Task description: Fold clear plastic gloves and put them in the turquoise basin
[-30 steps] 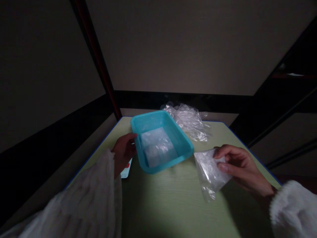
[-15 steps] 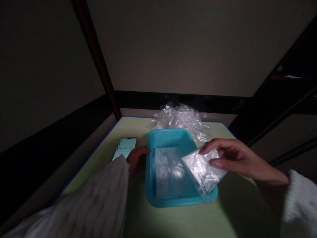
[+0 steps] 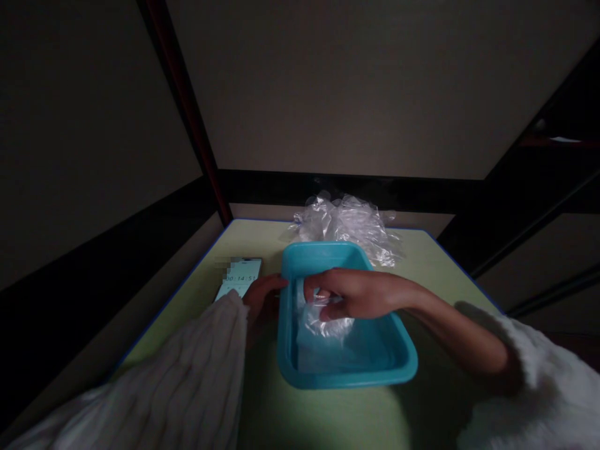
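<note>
A turquoise plastic tray (image 3: pixel 349 380) stands on the table in front of me. My left hand (image 3: pixel 263 299) is at its left side, fingers closed on the rim; the sleeve hides part of this hand. Inside the tray, my right hand (image 3: pixel 360 294) bends down with thumb and fingers pinching a folded clear plastic packet (image 3: pixel 328 325). Flat, see-through plastic lies under it on the tray floor. The hand covers the upper part of the packet, so its edges are hard to separate from the plastic below.
Behind the tray lies a loose heap of crumpled clear plastic (image 3: pixel 349 222), with finger-like shapes at its edges. A phone (image 3: pixel 242 275) showing a running timer lies left of the tray. The pale green table (image 3: pixel 253 234) has a blue edge and meets a wall panel (image 3: pixel 337 94).
My right hand has moved left from over the tray's right rim down into the tray, carrying the plastic packet with it. My left hand stays at the left rim.
</note>
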A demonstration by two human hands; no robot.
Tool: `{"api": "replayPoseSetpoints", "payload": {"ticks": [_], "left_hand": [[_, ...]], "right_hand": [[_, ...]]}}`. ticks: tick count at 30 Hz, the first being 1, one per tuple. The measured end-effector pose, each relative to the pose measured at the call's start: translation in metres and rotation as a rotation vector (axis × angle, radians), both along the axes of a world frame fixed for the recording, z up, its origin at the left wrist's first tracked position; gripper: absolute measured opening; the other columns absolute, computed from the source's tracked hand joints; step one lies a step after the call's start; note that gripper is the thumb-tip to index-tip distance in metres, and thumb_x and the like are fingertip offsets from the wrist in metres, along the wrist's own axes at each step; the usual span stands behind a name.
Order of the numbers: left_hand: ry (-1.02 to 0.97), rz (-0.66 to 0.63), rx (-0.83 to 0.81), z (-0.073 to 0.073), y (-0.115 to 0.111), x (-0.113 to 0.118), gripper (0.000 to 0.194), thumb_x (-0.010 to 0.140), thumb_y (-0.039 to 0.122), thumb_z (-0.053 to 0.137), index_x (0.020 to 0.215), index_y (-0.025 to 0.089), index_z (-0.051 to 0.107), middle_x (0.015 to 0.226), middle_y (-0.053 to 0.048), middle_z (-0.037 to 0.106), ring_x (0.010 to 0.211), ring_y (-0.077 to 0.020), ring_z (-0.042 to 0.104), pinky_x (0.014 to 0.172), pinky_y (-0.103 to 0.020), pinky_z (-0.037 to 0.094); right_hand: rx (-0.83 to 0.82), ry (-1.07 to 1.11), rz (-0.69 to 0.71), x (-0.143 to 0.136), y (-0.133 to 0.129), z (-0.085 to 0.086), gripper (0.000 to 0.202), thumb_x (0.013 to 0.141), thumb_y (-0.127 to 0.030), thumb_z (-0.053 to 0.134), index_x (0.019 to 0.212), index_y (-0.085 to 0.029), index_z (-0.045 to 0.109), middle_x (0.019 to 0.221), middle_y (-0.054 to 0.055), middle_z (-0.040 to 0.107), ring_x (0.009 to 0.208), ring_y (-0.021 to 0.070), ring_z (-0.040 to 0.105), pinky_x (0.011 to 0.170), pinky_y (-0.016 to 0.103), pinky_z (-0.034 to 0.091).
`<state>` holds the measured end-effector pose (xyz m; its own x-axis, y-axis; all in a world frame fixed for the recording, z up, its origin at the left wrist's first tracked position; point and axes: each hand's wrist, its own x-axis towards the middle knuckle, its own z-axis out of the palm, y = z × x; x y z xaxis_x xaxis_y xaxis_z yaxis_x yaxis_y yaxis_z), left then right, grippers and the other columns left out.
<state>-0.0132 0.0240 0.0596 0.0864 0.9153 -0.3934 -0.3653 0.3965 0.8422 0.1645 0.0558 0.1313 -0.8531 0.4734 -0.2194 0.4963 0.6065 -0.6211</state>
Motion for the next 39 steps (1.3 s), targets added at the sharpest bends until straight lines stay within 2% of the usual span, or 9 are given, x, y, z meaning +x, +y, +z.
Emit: {"api": "replayPoseSetpoints", "payload": {"ticks": [10, 14, 19, 24, 27, 30, 33, 36, 39], "left_hand": [[-0.027, -0.069, 0.053, -0.005, 0.001, -0.002, 0.015, 0.057, 0.027, 0.064, 0.063, 0.015, 0.058, 0.049, 0.003, 0.054, 0.043, -0.0116, 0.051, 0.041, -0.021, 0.039], [-0.023, -0.078, 0.046, -0.006, 0.001, -0.003, 0.015, 0.058, 0.028, 0.064, 0.064, 0.015, 0.059, 0.051, 0.003, 0.056, 0.043, -0.0119, 0.051, 0.042, -0.022, 0.04], [-0.029, -0.082, 0.054, -0.005, 0.001, -0.002, 0.014, 0.059, 0.027, 0.063, 0.065, 0.015, 0.06, 0.051, 0.002, 0.057, 0.044, -0.0125, 0.052, 0.044, -0.023, 0.04], [-0.027, -0.071, 0.062, -0.004, 0.002, -0.002, 0.012, 0.059, 0.025, 0.064, 0.059, 0.015, 0.057, 0.051, 0.002, 0.059, 0.043, -0.0107, 0.051, 0.044, -0.021, 0.041], [-0.023, -0.072, 0.06, -0.003, 0.001, -0.002, 0.011, 0.059, 0.025, 0.064, 0.062, 0.015, 0.059, 0.053, 0.001, 0.06, 0.044, -0.0111, 0.052, 0.045, -0.021, 0.042], [-0.019, -0.061, 0.062, -0.003, 0.001, -0.002, 0.011, 0.06, 0.025, 0.063, 0.063, 0.015, 0.061, 0.052, 0.002, 0.059, 0.045, -0.011, 0.053, 0.044, -0.02, 0.04], [-0.02, -0.062, 0.067, -0.003, 0.001, -0.002, 0.011, 0.061, 0.025, 0.063, 0.064, 0.015, 0.061, 0.052, 0.001, 0.059, 0.046, -0.0118, 0.053, 0.044, -0.02, 0.039], [-0.027, -0.076, 0.064, -0.003, 0.002, -0.002, 0.01, 0.061, 0.024, 0.063, 0.064, 0.015, 0.061, 0.052, 0.001, 0.059, 0.045, -0.0126, 0.053, 0.045, -0.022, 0.039], [-0.028, -0.068, 0.046, -0.003, 0.002, -0.001, 0.009, 0.06, 0.023, 0.063, 0.063, 0.015, 0.06, 0.05, 0.001, 0.058, 0.044, -0.0133, 0.053, 0.044, -0.022, 0.039]], "right_hand": [[-0.046, -0.114, 0.207, -0.027, 0.01, -0.021, 0.017, 0.071, 0.0, 0.064, 0.064, -0.01, 0.053, 0.059, -0.006, 0.043, 0.058, 0.0086, 0.046, 0.055, 0.02, 0.036], [0.01, -0.195, 0.204, -0.025, 0.008, -0.019, 0.005, 0.072, -0.004, 0.065, 0.072, -0.007, 0.061, 0.062, -0.003, 0.049, 0.061, 0.0102, 0.049, 0.056, 0.02, 0.037], [0.129, -0.228, 0.06, -0.023, 0.006, -0.014, 0.025, 0.071, -0.011, 0.069, 0.095, -0.007, 0.064, 0.085, 0.006, 0.061, 0.08, 0.0167, 0.056, 0.068, 0.024, 0.041], [0.246, -0.227, 0.027, -0.023, 0.005, -0.021, 0.018, 0.074, -0.012, 0.066, 0.092, -0.012, 0.065, 0.087, 0.006, 0.062, 0.09, 0.0205, 0.056, 0.074, 0.028, 0.042], [0.313, -0.161, 0.015, -0.019, 0.004, -0.023, 0.023, 0.072, -0.012, 0.068, 0.094, -0.013, 0.063, 0.094, 0.007, 0.062, 0.094, 0.0213, 0.055, 0.079, 0.031, 0.041], [0.34, -0.069, -0.039, -0.015, 0.004, -0.019, 0.028, 0.072, -0.012, 0.068, 0.099, -0.011, 0.06, 0.101, 0.01, 0.06, 0.098, 0.0218, 0.053, 0.083, 0.033, 0.04], [0.325, -0.026, -0.071, -0.014, 0.003, -0.009, 0.023, 0.071, -0.008, 0.068, 0.093, -0.012, 0.061, 0.093, 0.007, 0.06, 0.088, 0.0188, 0.054, 0.078, 0.03, 0.041], [0.242, -0.049, -0.016, -0.015, 0.002, -0.003, 0.018, 0.07, -0.004, 0.067, 0.085, -0.013, 0.063, 0.081, 0.002, 0.059, 0.076, 0.0141, 0.054, 0.071, 0.025, 0.041], [0.22, -0.152, 0.111, -0.016, -0.001, -0.002, 0.02, 0.07, -0.002, 0.065, 0.086, -0.013, 0.065, 0.081, 0.003, 0.06, 0.079, 0.0151, 0.054, 0.071, 0.025, 0.04]]}}
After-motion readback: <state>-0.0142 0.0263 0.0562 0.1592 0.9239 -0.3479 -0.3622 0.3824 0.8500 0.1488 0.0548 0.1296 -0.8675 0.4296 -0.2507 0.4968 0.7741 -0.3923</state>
